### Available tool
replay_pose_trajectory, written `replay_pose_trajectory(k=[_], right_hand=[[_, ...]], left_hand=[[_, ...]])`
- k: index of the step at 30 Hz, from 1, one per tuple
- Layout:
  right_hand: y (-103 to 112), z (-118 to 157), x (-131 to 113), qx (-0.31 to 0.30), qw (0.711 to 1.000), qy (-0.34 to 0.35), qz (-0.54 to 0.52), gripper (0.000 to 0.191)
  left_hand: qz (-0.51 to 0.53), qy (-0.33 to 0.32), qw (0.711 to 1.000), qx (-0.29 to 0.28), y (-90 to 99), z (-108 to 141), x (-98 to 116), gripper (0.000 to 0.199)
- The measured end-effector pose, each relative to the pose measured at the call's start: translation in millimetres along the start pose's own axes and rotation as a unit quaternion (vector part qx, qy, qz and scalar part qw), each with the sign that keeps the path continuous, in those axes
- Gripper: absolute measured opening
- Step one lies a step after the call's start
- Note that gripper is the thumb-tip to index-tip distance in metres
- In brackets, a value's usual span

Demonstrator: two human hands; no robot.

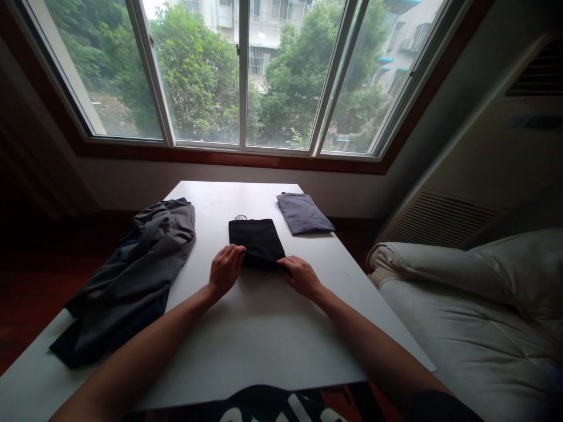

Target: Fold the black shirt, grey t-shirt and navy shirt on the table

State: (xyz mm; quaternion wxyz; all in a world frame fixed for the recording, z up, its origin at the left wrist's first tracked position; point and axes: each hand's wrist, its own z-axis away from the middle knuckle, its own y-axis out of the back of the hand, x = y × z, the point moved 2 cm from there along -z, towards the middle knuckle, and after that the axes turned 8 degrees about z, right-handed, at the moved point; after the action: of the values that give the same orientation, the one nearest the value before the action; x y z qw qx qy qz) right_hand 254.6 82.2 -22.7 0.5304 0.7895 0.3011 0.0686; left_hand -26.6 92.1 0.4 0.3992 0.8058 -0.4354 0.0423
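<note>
A black cloth (258, 235), folded into a compact rectangle, lies on the white table (246, 328), with a thin cord loop at its far edge. My left hand (226, 268) pinches its near left corner, and my right hand (301, 275) grips the near right corner. The near edge between them looks slightly raised. Toward the back right sits a folded grey-purple cloth (304, 213). Loose grey and dark blue garments (141, 269) are heaped along the table's left side.
Beyond the table's far edge is a wall with a wide window (241, 76). A pale padded sofa (466, 310) stands close on the right, with a vented unit (444, 217) behind it.
</note>
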Motion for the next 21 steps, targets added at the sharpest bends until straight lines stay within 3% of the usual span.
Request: replay_pose_trajectory(k=[4,8,15,21], right_hand=[[0,1,5,0.012,0.999,-0.038,-0.036,0.043],[0,1,12,0.029,0.995,-0.066,-0.072,0.036],[4,0,18,0.012,0.992,-0.085,-0.097,0.031],[6,-1,23,0.012,0.991,-0.098,-0.095,0.03]], left_hand=[[0.017,-0.004,1.0,-0.006,-0.9,0,1,0.021],[0.052,-0.018,0.998,-0.032,-3.5,1,-3,0.018],[0.155,-0.027,0.969,-0.19,-4.5,-2,-16,0.044],[0.133,-0.072,0.951,-0.269,-3.4,-4,-21,0.033]])
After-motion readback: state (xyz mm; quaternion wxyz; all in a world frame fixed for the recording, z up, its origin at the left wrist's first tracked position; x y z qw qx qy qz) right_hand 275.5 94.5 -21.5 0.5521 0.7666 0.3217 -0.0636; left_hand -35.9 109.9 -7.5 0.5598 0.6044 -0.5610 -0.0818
